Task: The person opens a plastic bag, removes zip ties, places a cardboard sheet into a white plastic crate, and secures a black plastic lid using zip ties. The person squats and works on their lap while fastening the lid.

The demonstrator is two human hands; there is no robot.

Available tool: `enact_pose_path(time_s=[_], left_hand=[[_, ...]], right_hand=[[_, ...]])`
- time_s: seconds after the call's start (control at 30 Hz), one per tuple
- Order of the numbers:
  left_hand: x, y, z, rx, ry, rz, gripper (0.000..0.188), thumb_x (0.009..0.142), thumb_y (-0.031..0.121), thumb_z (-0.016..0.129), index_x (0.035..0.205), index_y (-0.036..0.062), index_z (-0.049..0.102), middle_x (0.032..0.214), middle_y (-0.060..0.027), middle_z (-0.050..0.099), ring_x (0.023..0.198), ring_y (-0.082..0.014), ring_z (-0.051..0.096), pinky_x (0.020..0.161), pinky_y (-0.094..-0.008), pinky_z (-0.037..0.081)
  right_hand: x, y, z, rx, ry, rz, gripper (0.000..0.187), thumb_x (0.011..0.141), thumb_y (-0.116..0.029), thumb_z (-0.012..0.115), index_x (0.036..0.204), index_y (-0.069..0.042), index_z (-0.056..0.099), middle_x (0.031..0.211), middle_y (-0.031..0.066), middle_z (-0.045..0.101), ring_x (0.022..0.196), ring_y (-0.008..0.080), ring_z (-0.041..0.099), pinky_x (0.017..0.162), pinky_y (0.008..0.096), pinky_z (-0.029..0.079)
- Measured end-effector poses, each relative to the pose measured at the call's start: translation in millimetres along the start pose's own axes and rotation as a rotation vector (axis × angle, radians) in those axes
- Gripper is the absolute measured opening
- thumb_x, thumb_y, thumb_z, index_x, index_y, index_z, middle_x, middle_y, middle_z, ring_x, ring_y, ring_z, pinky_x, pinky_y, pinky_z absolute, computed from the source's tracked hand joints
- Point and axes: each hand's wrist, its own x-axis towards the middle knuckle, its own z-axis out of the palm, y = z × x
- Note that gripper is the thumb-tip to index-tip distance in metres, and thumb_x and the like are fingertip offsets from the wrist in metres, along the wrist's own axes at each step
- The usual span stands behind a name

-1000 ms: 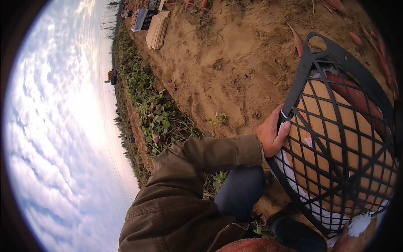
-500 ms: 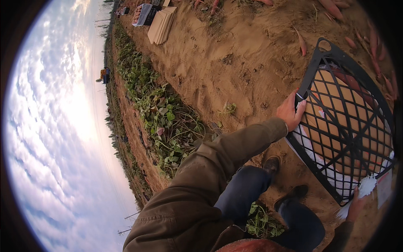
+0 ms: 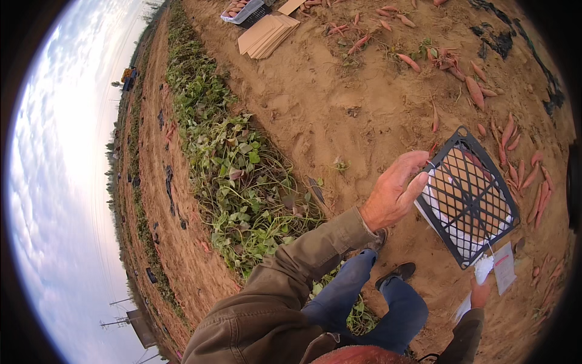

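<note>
A black lattice-topped crate (image 3: 470, 193) lies on the soil at the right, with brown cardboard and a white liner showing through its lattice. A thin white tie (image 3: 431, 164) sits at its left edge. Beside that edge is my left hand (image 3: 394, 189), open, fingers stretched out and thumb apart; it looks raised off the crate. My right hand (image 3: 479, 293), below the crate's near corner, is closed on a bunch of thin white strips (image 3: 483, 269) that look like cable ties. Its fingers are partly hidden. A white tag (image 3: 504, 268) hangs next to the bunch.
Loose sweet potatoes (image 3: 474, 92) lie on the soil beyond and right of the crate. A row of green vines (image 3: 242, 164) runs along the left. Farther off are stacked cardboard sheets (image 3: 267, 36) and a crate of sweet potatoes (image 3: 247, 12). Black plastic strips (image 3: 497, 39) lie at far right.
My left hand has come off the crate's edge and risen nearer the camera. The view has drawn back, so the crate looks smaller. My right hand still grips the white bunch.
</note>
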Motion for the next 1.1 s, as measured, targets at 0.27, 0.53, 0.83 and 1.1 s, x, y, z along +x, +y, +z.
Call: enact_pose_path(time_s=[0.27, 0.53, 0.83, 1.1], left_hand=[[-36.4, 387.1, -194.2, -0.167, 0.751, 1.663, 0.068, 0.110, 0.052, 0.041, 0.162, 0.0080, 0.042, 0.171, -0.0151, 0.037, 0.160, -0.0328, 0.031, 0.132, -0.0532, 0.024], [-85.2, 523.1, -273.8, -0.327, 0.732, 2.008, 0.042, 0.108, 0.004, 0.057, 0.149, -0.0042, 0.055, 0.159, -0.0130, 0.055, 0.149, -0.0201, 0.049, 0.127, -0.0328, 0.041], [-134.5, 502.8, -298.7, -0.485, 0.611, 1.482, 0.039, 0.111, 0.013, 0.054, 0.150, 0.0167, 0.061, 0.158, 0.0023, 0.058, 0.146, -0.0048, 0.050, 0.121, -0.0240, 0.042], [-40.9, 503.3, -338.1, -0.289, 0.779, 1.965, 0.039, 0.112, 0.013, 0.051, 0.147, -0.0024, 0.058, 0.157, -0.0156, 0.056, 0.149, -0.0281, 0.050, 0.129, -0.0419, 0.038]], right_hand=[[-75.0, -24.1, -20.9, -0.291, -0.090, 0.124, 0.051, 0.077, -0.024, 0.086, 0.122, -0.003, 0.074, 0.113, 0.0177, 0.078, 0.107, 0.0343, 0.074, 0.093, 0.0467, 0.056], [-100.0, -153.7, -51.6, -0.239, -0.146, 0.089, 0.054, 0.074, -0.027, 0.090, 0.117, 0.001, 0.073, 0.097, 0.0162, 0.078, 0.090, 0.0295, 0.076, 0.081, 0.0437, 0.058], [-68.3, -232.3, -33.7, -0.268, -0.037, -0.029, 0.040, 0.073, -0.025, 0.091, 0.100, 0.000, 0.076, 0.085, 0.0113, 0.078, 0.077, 0.0226, 0.075, 0.073, 0.0401, 0.058], [-48.9, -194.7, -0.2, -0.409, -0.277, 0.178, 0.033, 0.076, -0.029, 0.089, 0.092, -0.003, 0.078, 0.079, 0.0109, 0.077, 0.073, 0.0229, 0.076, 0.068, 0.0407, 0.058]])
